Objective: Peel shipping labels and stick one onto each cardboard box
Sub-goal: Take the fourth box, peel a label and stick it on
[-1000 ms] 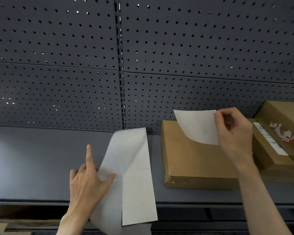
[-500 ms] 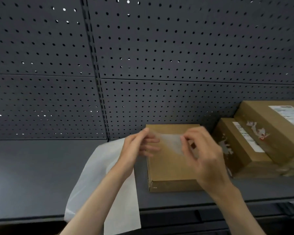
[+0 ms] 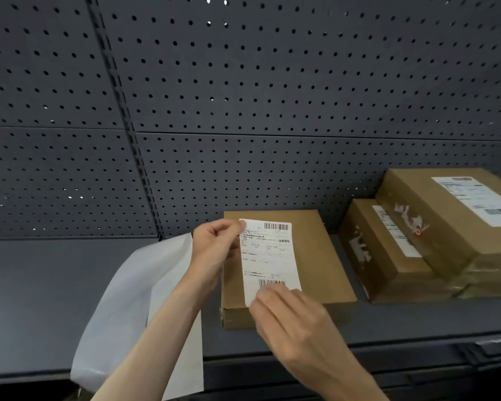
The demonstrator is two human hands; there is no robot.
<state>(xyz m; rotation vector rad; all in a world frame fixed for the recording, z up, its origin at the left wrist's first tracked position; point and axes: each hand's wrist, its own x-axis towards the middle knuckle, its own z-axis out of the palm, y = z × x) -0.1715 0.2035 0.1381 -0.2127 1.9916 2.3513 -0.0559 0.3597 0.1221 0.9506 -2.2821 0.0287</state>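
Observation:
A flat cardboard box [image 3: 321, 256] lies on the grey shelf [image 3: 41, 299] in the middle. A white shipping label [image 3: 268, 256] with barcodes faces up over the box's left half. My left hand [image 3: 214, 250] pinches the label's upper left corner. My right hand [image 3: 292, 316] holds its lower edge near the box's front. Whether the label touches the box top I cannot tell.
A white strip of label backing paper [image 3: 133, 308] hangs over the shelf's front edge at the left. Two labelled cardboard boxes [image 3: 388, 256] [image 3: 451, 215] are stacked at the right. A dark perforated panel [image 3: 243, 96] forms the back wall.
The label was turned print side up and stretched between both hands over the box. My left hand left the backing paper, which now lies loose on the shelf.

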